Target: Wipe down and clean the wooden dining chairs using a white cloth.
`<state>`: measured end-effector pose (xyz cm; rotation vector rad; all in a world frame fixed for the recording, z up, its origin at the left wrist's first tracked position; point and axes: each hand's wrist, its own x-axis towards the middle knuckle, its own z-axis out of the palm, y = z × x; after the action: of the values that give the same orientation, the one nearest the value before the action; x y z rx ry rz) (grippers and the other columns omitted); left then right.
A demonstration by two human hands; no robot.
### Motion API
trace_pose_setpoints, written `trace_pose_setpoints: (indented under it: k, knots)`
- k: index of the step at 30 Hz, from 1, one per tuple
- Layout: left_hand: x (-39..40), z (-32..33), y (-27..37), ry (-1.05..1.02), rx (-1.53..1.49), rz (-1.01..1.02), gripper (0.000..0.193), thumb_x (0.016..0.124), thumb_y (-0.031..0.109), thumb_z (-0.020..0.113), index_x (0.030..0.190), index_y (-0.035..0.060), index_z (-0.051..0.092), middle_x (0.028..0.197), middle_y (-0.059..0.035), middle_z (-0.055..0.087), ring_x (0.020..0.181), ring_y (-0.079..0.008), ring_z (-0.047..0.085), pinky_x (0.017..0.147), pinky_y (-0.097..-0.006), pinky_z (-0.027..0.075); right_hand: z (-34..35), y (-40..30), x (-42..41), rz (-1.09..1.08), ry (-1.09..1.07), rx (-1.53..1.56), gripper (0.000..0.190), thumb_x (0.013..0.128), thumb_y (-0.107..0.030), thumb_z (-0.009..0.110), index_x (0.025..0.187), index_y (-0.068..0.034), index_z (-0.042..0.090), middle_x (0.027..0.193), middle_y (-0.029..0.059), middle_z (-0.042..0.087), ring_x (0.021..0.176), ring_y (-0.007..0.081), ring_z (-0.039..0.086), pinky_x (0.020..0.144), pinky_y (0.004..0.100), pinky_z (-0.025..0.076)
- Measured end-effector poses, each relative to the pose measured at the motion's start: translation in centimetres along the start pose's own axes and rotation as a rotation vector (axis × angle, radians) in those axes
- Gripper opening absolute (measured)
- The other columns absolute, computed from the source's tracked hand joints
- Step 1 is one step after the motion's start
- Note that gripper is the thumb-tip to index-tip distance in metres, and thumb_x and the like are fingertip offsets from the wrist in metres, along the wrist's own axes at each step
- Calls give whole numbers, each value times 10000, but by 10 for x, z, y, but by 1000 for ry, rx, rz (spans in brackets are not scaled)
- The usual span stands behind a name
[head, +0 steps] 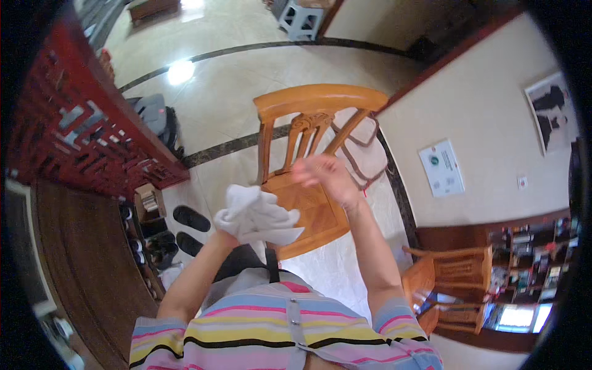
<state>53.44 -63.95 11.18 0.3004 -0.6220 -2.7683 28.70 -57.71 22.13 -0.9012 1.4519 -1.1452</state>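
Observation:
A white cloth [259, 215] covers most of my left hand [227, 238], which grips it bunched up over the near left edge of a wooden chair's seat. My right hand [321, 178] is empty and blurred, with its fingers apart, above the seat of that chair. The wooden chair [319, 97] has a curved top rail and carved back slats, and its back stands on the far side of the seat. Two pale seat cushions with brown edging [365, 155] lie behind and to the right of the chair, partly hidden by its back.
Black slippers [191, 218] lie on the tiled floor at left, beside a shoe rack and a cardboard box [149, 202]. A red lattice screen [106, 125] stands beyond them. More wooden chairs [462, 273] are at lower right. A white stool [300, 21] stands far back.

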Motion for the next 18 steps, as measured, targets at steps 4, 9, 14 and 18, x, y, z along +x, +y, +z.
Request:
trace_pose_setpoints:
  k: [4, 9, 14, 18]
  knots:
    - [-35, 17, 18, 221, -325, 344, 489, 918, 460, 487, 1251, 101, 481, 1214, -102, 555, 1108, -278, 557, 978, -445, 447, -32, 2, 56, 22, 290, 197, 418, 959, -394, 492, 1117, -23, 599, 970, 93, 673, 911, 175, 653, 769, 288, 507]
    - [-27, -16, 60, 308, -60, 634, 484, 894, 407, 543, 1263, 101, 469, 1237, -72, 533, 1114, -237, 535, 1014, -378, 409, -5, 36, 124, 91, 512, 447, 421, 971, -407, 426, 1061, -16, 552, 993, 102, 633, 834, 172, 615, 729, 305, 464]
    - [89, -27, 167, 318, 536, 632, 425, 868, 207, 600, 1252, 63, 490, 1208, -60, 545, 1099, -182, 526, 969, -322, 422, -25, 69, 163, -400, 1117, 473, 175, 928, -119, 474, 955, 16, 580, 817, 46, 580, 764, 142, 559, 717, 306, 466]
    - [202, 5, 225, 116, 1429, 266, 534, 796, 243, 657, 1258, 31, 493, 1145, -149, 594, 1065, -217, 570, 891, -349, 457, -15, 70, 167, 67, 875, -277, 178, 874, -97, 539, 988, 1, 635, 947, 82, 653, 889, 198, 603, 752, 319, 490]
